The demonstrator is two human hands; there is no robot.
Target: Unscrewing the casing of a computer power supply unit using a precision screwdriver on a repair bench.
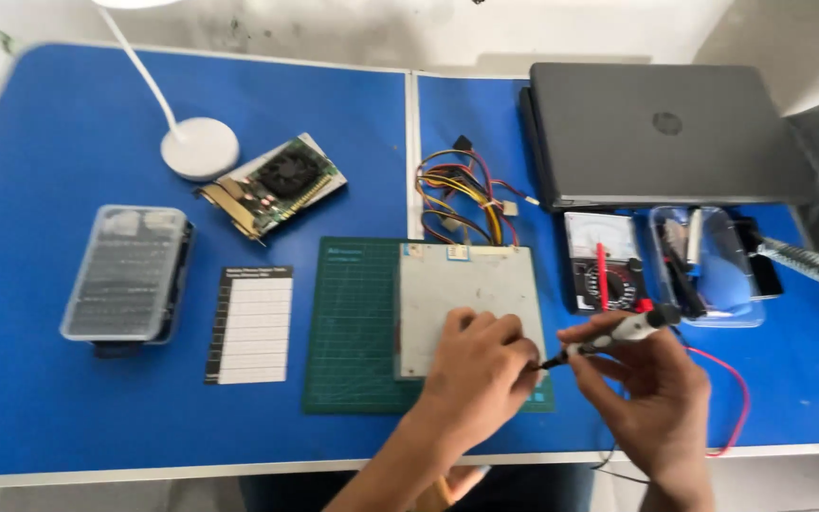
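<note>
Bright, even daylight floods the glossy blue tabletop (78, 398), shadows faint and soft beneath the hands. The white wall at the top washes out pale. Everything looks slightly soft, and the table's straight edges bow near the corners.

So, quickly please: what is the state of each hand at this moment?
Left hand: fingers curled, resting on the grey metal box; a grip cannot be told.
Right hand: closed, holding a multimeter probe.

metal box (466, 303) on cutting mat (353, 332) | meter (604, 275) right | laptop (656, 133) behind
</note>
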